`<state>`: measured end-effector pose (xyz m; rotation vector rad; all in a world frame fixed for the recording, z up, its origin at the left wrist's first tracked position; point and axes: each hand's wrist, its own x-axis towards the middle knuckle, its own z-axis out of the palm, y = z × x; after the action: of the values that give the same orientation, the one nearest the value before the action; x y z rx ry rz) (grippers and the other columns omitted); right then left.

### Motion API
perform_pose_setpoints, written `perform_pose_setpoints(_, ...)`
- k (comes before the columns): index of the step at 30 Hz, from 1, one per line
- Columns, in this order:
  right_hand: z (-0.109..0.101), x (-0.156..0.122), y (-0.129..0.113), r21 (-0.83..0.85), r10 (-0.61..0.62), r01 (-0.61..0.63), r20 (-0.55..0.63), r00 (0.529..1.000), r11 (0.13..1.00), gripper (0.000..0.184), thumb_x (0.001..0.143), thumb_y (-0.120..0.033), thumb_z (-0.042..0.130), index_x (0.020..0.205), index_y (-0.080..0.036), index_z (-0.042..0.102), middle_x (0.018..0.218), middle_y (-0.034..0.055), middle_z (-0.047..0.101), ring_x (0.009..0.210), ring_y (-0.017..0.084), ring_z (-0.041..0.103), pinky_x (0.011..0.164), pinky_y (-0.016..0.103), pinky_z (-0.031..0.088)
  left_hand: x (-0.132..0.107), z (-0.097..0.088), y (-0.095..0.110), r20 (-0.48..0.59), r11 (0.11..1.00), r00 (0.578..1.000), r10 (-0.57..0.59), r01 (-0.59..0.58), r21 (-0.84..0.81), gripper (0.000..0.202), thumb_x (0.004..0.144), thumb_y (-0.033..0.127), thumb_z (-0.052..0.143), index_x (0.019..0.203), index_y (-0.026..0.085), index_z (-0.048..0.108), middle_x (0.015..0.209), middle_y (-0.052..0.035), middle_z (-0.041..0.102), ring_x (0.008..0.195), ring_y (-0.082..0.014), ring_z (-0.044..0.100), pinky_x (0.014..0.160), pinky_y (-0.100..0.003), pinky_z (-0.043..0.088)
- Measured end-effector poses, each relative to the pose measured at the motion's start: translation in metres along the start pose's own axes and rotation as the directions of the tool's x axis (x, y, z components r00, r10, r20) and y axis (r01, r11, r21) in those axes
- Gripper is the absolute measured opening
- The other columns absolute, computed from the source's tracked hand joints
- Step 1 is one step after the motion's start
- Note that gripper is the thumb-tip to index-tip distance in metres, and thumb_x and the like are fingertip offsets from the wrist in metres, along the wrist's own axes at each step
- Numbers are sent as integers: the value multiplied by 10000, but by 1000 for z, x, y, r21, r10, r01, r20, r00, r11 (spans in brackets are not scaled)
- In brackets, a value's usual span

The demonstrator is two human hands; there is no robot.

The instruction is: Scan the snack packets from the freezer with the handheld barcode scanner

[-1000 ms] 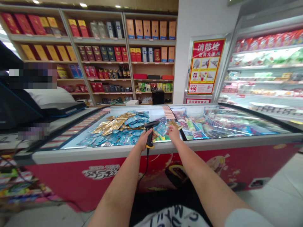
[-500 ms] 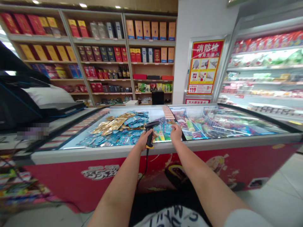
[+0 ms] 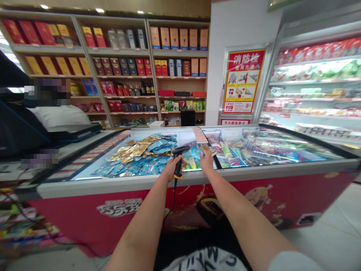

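My left hand is wrapped round the grip of a black barcode scanner with yellow trim. The scanner's head points right and its cable hangs down the freezer front. To the right, my right hand is closed on a small snack packet, whose gold-coloured edge shows above the fingers; the hand hides most of it. Left of the scanner, a heap of blue and gold packets lies on the glass top of a chest freezer.
Frozen goods show through the freezer's right glass. On the left a dark checkout terminal stands on a counter, with a person in a white top behind it. Boxed goods fill the wall shelves; a lit refrigerated display stands right.
My right hand has shifted slightly left, and its packet now shows gold where blue showed before. The left hand and scanner stay almost in place. The person behind the terminal has come more into view.
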<state>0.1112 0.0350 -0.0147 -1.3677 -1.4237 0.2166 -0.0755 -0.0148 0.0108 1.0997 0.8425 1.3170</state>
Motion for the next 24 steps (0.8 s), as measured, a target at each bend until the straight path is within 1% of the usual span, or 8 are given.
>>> perform_pose_setpoints(3, 1, 1, 0, -68, 2, 2, 55, 998, 998, 216, 797, -144, 521, 950, -138, 674, 1002, 125, 629, 1008, 242, 565, 932, 359, 424, 1, 0, 0, 5, 1000, 1000, 1, -1, -1, 419, 650, 486, 760, 810, 126, 616, 636, -10, 603, 463, -85, 501, 419, -208, 406)
perform_pose_setpoints(7, 4, 0, 1, -103, 27, -15, 121, 992, 995, 148, 794, -166, 574, 894, -149, 682, 931, 105, 649, 958, 238, 586, 892, 336, 426, 2, -1, -1, 7, 1000, 1000, 6, -6, 3, 412, 648, 483, 759, 799, 131, 609, 630, -10, 603, 460, -88, 502, 417, -211, 403)
perform_pose_setpoints(10, 4, -1, 0, -160, 70, -44, 162, 984, 986, 116, 816, -185, 568, 869, -163, 669, 895, 92, 652, 943, 245, 595, 863, 338, 427, 2, -1, -1, 11, 1000, 1000, 5, -5, 4, 422, 640, 492, 759, 797, 130, 607, 634, -10, 604, 464, -87, 503, 416, -208, 396)
perform_pose_setpoints(12, 2, -1, -3, -172, 110, -89, 119, 987, 981, 160, 858, -217, 524, 944, -160, 646, 934, 99, 653, 946, 248, 599, 850, 341, 428, 2, -1, -1, 11, 1000, 1000, 1, -1, 4, 432, 637, 499, 759, 798, 128, 607, 631, -8, 602, 462, -87, 503, 417, -209, 395)
perform_pose_setpoints(16, -6, -3, -10, -96, 185, -193, -87, 979, 976, 336, 938, -273, 373, 1193, -114, 524, 1106, 159, 627, 1020, 264, 595, 858, 350, 425, 3, -1, -2, 9, 1000, 1000, -3, 3, 3, 447, 631, 502, 763, 813, 123, 614, 634, -12, 609, 464, -87, 503, 419, -208, 394)
perform_pose_setpoints(18, -8, -4, -12, -58, 191, -201, -147, 971, 978, 367, 942, -283, 349, 1225, -101, 494, 1152, 178, 611, 1058, 270, 587, 868, 349, 423, 3, -1, -2, 10, 1000, 1000, -1, 1, 1, 453, 630, 502, 765, 827, 121, 618, 637, -13, 611, 468, -87, 504, 419, -206, 391)
perform_pose_setpoints(20, -9, -6, -14, -33, 162, -169, -152, 975, 985, 345, 927, -278, 373, 1196, -115, 514, 1149, 168, 619, 1058, 270, 590, 873, 347, 423, 3, -1, -2, 9, 1000, 1000, 3, -3, 2, 452, 630, 502, 764, 827, 122, 617, 631, -11, 608, 465, -88, 502, 418, -207, 390)
perform_pose_setpoints(24, -8, -9, -14, -4, 95, -96, -109, 990, 995, 279, 867, -229, 443, 1102, -136, 562, 1093, 139, 649, 1010, 257, 599, 877, 342, 425, 3, -2, -2, 4, 1000, 1000, 4, -4, 11, 438, 633, 502, 760, 794, 125, 607, 610, -6, 599, 454, -88, 496, 417, -213, 386)
